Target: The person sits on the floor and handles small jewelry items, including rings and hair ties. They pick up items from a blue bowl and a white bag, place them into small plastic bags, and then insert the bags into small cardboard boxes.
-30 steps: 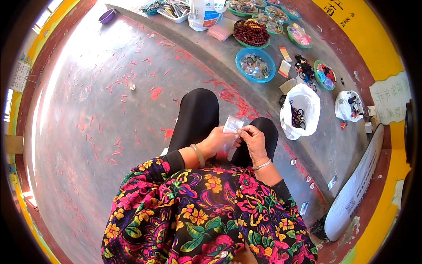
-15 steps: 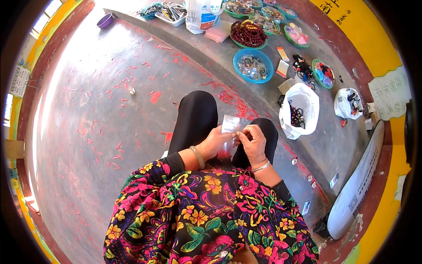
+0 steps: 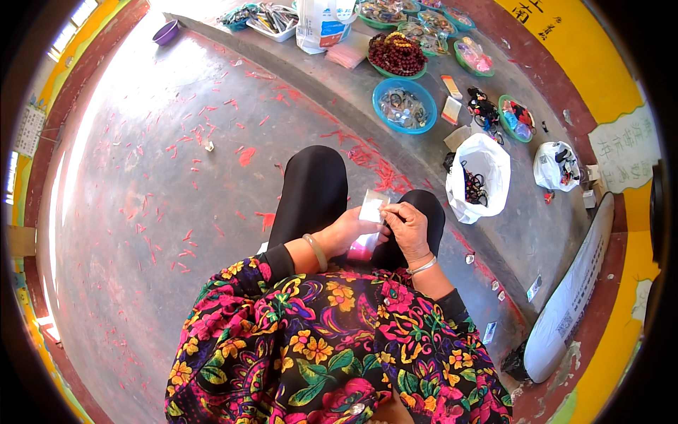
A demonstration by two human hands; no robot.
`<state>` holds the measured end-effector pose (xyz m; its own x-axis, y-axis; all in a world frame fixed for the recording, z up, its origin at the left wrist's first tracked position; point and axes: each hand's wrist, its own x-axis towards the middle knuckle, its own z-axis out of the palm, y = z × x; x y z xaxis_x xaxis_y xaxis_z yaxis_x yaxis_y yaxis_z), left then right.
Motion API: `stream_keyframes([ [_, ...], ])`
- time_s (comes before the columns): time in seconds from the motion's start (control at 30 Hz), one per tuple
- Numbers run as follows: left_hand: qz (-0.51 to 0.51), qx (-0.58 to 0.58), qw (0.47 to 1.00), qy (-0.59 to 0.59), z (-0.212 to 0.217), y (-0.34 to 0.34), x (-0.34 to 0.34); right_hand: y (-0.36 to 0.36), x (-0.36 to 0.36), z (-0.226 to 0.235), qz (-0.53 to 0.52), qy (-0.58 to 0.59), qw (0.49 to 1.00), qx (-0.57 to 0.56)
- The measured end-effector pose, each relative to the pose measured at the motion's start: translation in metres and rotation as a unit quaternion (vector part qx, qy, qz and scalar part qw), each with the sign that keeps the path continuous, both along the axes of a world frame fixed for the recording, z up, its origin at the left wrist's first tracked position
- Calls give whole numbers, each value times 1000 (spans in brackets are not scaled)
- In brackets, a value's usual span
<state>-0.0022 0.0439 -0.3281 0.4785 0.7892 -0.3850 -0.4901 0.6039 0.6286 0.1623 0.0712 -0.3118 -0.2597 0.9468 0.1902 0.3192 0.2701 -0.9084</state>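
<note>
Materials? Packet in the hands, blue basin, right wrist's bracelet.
Packet: probably thin plastic film, glossy and translucent, judging by bright highlights. Blue basin: likely moulded plastic, smooth, evenly coloured. Bracelet: looks like polished silvery metal from its sheen; exact metal unclear.

The floor [image 3: 233, 134] is smooth grey concrete, strewn with red scraps [image 3: 247, 156] that lie thickest along the foot of a low raised ledge [image 3: 526, 240] running diagonally down to the right. The right-hand wall [image 3: 593, 78] is yellow above a dark red band [image 3: 561, 99] — dark brushed characters near the top, a pale written sheet [image 3: 625, 155] lower down. At the left, bright windows [image 3: 65, 32] break the wall, and a strip of strong daylight [image 3: 83, 138] — almost white — edges the floor.
</note>
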Motion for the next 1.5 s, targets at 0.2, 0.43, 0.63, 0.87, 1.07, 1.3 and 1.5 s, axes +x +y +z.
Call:
stream_keyframes([
  [0.2,-52,2,999,18,-2,1,-1,4,9,-15,-5,99,990,-103],
  [0.43,-86,13,995,41,2,1,-1,8,12,-4,-33,183,964,-189],
  [0.63,-90,13,995,45,3,1,-1,9,15,-1,-51,230,936,-261],
  [0.87,-96,7,994,43,8,1,-2,13,20,-3,-89,255,922,-278],
  [1.07,-98,13,995,32,4,-1,-3,37,52,2,-194,333,884,-265],
  [1.3,-16,32,999,41,-1,-1,0,38,76,22,-34,371,856,-359],
  [1.5,-70,60,995,37,7,-4,-2,26,42,27,32,174,924,-338],
])
